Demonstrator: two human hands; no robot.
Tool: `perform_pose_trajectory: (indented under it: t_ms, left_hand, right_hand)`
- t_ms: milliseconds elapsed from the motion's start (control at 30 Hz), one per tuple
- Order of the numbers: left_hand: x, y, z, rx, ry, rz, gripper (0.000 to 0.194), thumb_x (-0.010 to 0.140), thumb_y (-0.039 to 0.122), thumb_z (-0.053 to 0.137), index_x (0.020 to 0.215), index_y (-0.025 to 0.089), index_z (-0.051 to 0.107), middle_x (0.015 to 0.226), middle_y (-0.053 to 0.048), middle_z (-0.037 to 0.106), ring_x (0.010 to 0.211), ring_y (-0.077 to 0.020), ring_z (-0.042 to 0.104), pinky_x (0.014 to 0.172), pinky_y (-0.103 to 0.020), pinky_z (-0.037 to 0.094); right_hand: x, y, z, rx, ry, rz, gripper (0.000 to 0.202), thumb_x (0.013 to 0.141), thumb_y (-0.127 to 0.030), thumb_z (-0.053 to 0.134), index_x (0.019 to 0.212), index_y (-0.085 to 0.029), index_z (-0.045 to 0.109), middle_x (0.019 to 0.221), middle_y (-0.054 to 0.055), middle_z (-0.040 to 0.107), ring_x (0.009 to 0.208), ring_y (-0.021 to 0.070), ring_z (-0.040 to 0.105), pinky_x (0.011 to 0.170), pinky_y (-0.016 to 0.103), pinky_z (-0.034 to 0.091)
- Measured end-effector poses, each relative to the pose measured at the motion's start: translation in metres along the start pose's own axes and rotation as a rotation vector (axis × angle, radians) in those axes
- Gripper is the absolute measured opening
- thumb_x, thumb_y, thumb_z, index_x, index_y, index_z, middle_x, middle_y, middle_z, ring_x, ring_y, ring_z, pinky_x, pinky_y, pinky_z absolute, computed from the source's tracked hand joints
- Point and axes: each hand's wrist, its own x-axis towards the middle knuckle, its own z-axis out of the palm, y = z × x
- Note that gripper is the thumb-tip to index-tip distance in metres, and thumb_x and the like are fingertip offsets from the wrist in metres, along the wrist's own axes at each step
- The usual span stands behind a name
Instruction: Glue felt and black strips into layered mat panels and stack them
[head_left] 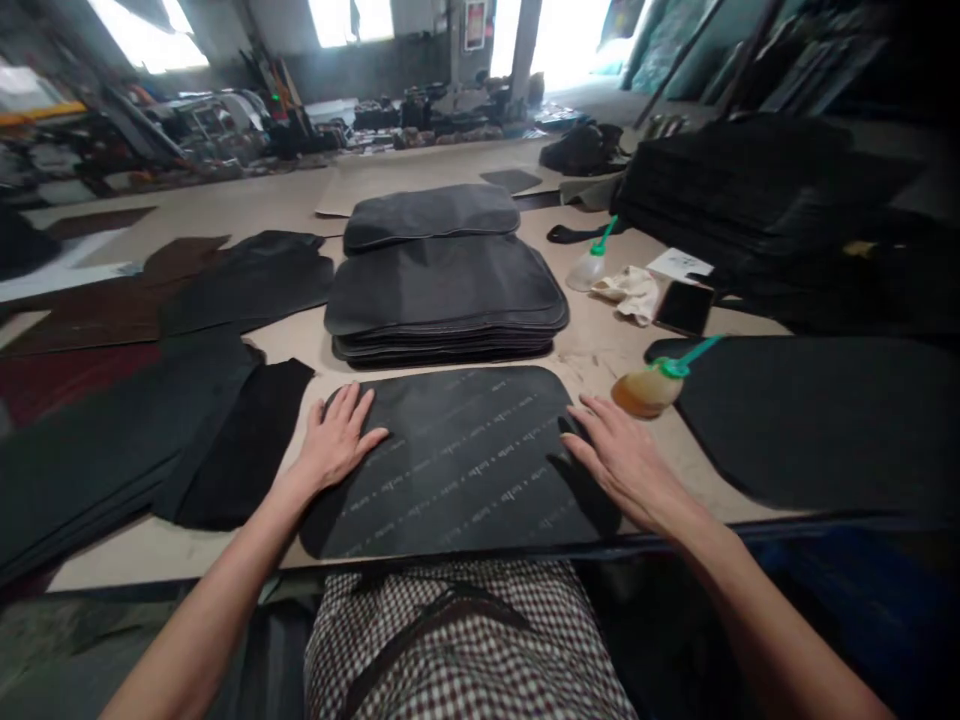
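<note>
A person's left hand and right hand lie flat, fingers spread and the grip of each open, on the left and right ends of a dark rounded panel printed with slanted lines of pale lettering, at the near edge of the counter. Just behind the panel sits a stack of similar dark panels; an amber bottle with a green nozzle lies just beside the right hand, a phone farther back.
</note>
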Motion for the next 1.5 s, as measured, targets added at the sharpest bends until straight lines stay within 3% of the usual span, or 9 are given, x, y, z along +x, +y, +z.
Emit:
perform_pose_trajectory:
  t_ms: [167,300,467,767,967,1033,1133,1267,1500]
  left_hand:
    - [0.017,0.053,-0.023,-0.111,0.010,0.033,0.079,0.103,0.067,0.028,0.164,0.017,0.029,0.172,-0.016,0.022,0.161,-0.0289,0.019,0.127,-0.056,0.019]
    - [0.036,0.076,-0.013,-0.187,-0.002,0.039,0.084,0.101,0.072,0.026,0.164,0.016,0.030,0.172,-0.015,0.023,0.161,-0.0273,0.019,0.128,-0.051,0.021]
    - [0.030,0.061,0.003,-0.157,0.010,0.002,0.082,0.101,0.071,0.026,0.162,0.016,0.035,0.172,-0.014,0.024,0.160,-0.0265,0.020,0.128,-0.050,0.020]
    - [-0.017,0.017,0.012,-0.125,0.054,-0.115,0.080,0.102,0.066,0.036,0.162,0.013,0.033,0.171,-0.018,0.025,0.159,-0.0331,0.024,0.126,-0.053,0.022]
    - [-0.053,0.008,0.005,-0.091,0.043,-0.155,0.078,0.103,0.061,0.035,0.162,0.011,0.030,0.170,-0.020,0.028,0.158,-0.0346,0.025,0.125,-0.056,0.023]
    - [-0.067,0.023,-0.001,-0.093,0.073,-0.147,0.079,0.104,0.059,0.036,0.164,0.010,0.026,0.170,-0.021,0.027,0.158,-0.0352,0.024,0.126,-0.057,0.021]
    - [-0.089,0.058,-0.007,-0.125,0.065,-0.012,0.079,0.103,0.058,0.039,0.167,0.016,0.018,0.172,-0.016,0.022,0.159,-0.0327,0.022,0.127,-0.055,0.020]
    - [-0.114,0.089,-0.006,-0.145,0.008,0.097,0.081,0.101,0.058,0.047,0.168,0.026,0.016,0.173,-0.011,0.022,0.159,-0.0315,0.023,0.127,-0.054,0.023]
    - [-0.154,0.068,0.001,-0.117,0.019,0.084,0.086,0.100,0.057,0.049,0.168,0.031,0.003,0.173,-0.009,0.021,0.158,-0.0323,0.028,0.124,-0.058,0.030]
  right_hand:
    - [0.069,-0.019,0.025,-0.004,0.043,-0.103,0.067,0.107,-0.055,0.031,0.147,-0.005,0.050,0.156,0.026,0.044,0.147,0.0382,0.040,0.116,0.056,0.040]
    - [0.090,-0.028,0.056,-0.062,0.012,-0.064,0.071,0.107,-0.057,0.027,0.154,-0.006,0.042,0.160,0.022,0.040,0.150,0.0363,0.036,0.118,0.058,0.035]
    - [0.085,-0.025,0.070,-0.102,-0.011,-0.067,0.075,0.108,-0.060,0.020,0.157,-0.007,0.040,0.163,0.019,0.037,0.152,0.0312,0.032,0.121,0.056,0.028]
    - [0.082,-0.033,0.053,-0.129,-0.160,0.013,0.075,0.109,-0.060,0.016,0.161,-0.010,0.034,0.169,0.017,0.025,0.156,0.0291,0.023,0.123,0.058,0.020]
    - [0.057,-0.032,0.035,-0.107,-0.226,0.091,0.078,0.108,-0.063,0.017,0.162,-0.008,0.031,0.169,0.017,0.024,0.156,0.0319,0.021,0.124,0.064,0.014]
    - [0.037,-0.047,0.026,-0.090,-0.187,0.073,0.080,0.108,-0.064,0.017,0.163,-0.007,0.028,0.169,0.019,0.023,0.157,0.0336,0.021,0.124,0.064,0.011]
    - [0.001,-0.084,0.017,-0.055,-0.133,-0.065,0.079,0.108,-0.063,0.019,0.166,-0.009,0.018,0.170,0.017,0.019,0.158,0.0316,0.017,0.126,0.060,0.009]
    - [-0.036,-0.115,0.014,-0.024,-0.157,-0.146,0.077,0.109,-0.060,0.027,0.168,-0.014,0.010,0.169,0.016,0.022,0.157,0.0308,0.021,0.126,0.059,0.014]
    - [-0.061,-0.067,0.012,-0.076,-0.105,-0.049,0.072,0.109,-0.054,0.031,0.167,-0.014,0.016,0.169,0.016,0.023,0.156,0.0321,0.025,0.124,0.057,0.024]
